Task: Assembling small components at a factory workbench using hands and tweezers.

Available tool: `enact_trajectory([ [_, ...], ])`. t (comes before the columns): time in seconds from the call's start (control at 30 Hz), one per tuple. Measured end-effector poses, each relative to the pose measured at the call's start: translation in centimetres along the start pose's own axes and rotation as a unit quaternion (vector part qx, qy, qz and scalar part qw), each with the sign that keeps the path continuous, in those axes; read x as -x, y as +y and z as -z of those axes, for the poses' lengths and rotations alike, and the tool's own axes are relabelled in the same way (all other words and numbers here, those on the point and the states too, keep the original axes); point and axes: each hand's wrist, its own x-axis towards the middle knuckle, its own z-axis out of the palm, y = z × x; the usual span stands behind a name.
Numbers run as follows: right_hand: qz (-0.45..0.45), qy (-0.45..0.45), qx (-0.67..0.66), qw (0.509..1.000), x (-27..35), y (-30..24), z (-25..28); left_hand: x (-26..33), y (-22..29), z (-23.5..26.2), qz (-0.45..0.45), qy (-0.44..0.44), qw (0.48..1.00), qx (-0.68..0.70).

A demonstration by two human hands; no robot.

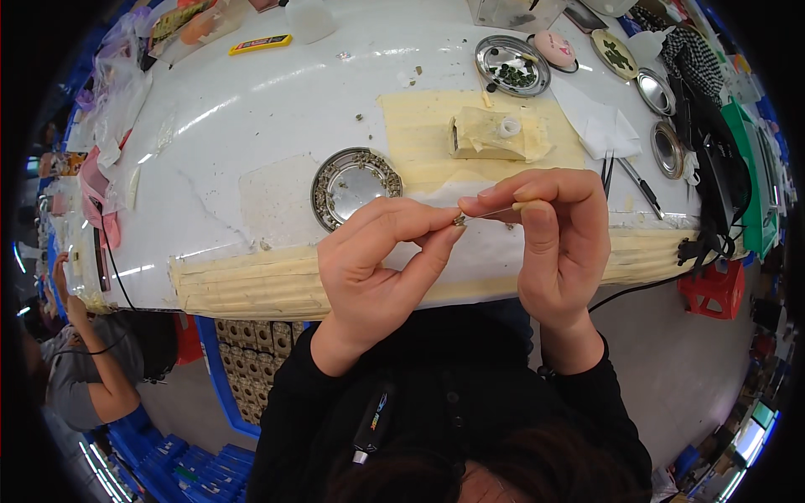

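Observation:
My left hand (369, 272) pinches a tiny metallic part (459, 220) between thumb and fingertip. Held in my right hand (566, 243) is a thin needle-like tool (490, 213) with a pale yellowish end by the thumb. Its tip reaches the tiny part or lies just beside it; I cannot tell which. Both hands are raised over the table's near edge. Just beyond my left hand sits a round metal dish (350, 189) with many small brownish-metallic pieces around its inside. A tape-covered block (478, 138) with a small clear cup (509, 127) on top stands beyond my right hand.
Tweezers (607, 176) and a pen-like knife (641, 186) lie at right near white tissue (597, 126). Farther back is a metal dish (478, 67) of dark green bits. A yellow cutter (260, 44) lies far left. Another person's arm (101, 377) shows at left, beside a blue crate (220, 377).

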Motion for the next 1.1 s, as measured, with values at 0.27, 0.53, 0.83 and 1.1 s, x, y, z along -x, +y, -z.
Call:
enact_trajectory([
  [0.27,0.004,-0.033,0.056,0.998,-0.1,-0.2,0.2,0.0,0.0,0.0,-0.002,-0.001,1.000,0.004],
  [0.53,-0.001,0.054,0.007,0.999,-0.9,-0.8,1.1,0.1,0.1,0.1,-0.001,-0.003,1.000,0.005],
  [0.83,0.188,0.059,0.487,0.851,-4.9,0.9,2.7,0.4,0.1,0.3,-0.011,0.024,0.999,0.018],
  [1.1,0.062,-0.066,0.302,0.949,-1.6,-1.9,0.6,0.6,0.0,0.4,-0.052,0.042,0.998,-0.002],
])
